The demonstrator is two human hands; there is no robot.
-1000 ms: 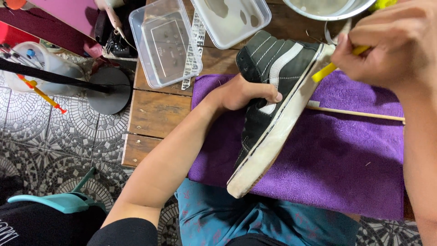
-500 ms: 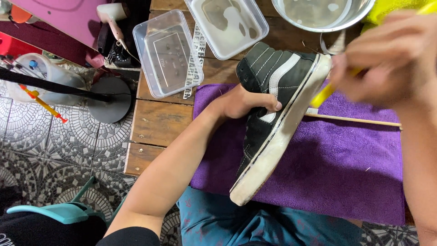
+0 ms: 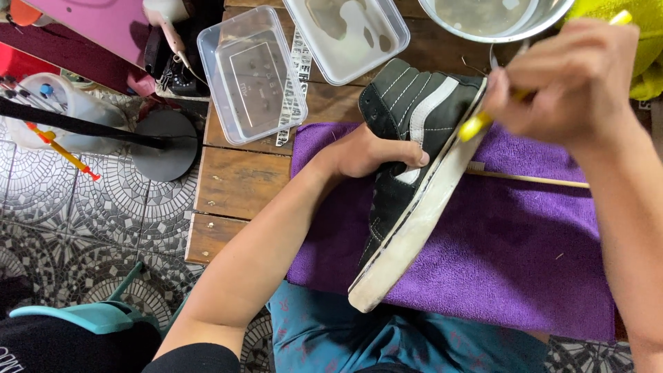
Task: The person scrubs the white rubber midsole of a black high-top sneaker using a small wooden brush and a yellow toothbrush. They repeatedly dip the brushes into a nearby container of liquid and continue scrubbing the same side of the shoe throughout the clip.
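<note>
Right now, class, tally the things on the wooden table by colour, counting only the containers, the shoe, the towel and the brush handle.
Clear: 2, a plastic tub and a plastic tray
Metal: 1, a bowl
Black and white: 1, a sneaker
Purple: 1, a towel
Yellow: 1, a brush handle
Total: 6

I note one label: a narrow white strip label (image 3: 298,86) with black print, lying on the table (image 3: 235,183) near its far edge. It rests between two clear plastic tubs (image 3: 250,74). No screens or signs.

Showing blk shoe (image 3: 407,186) w/ white stripe & sole, purple towel (image 3: 511,255), yellow brush handle (image 3: 475,126), patterned grey tiles (image 3: 90,214).
</note>
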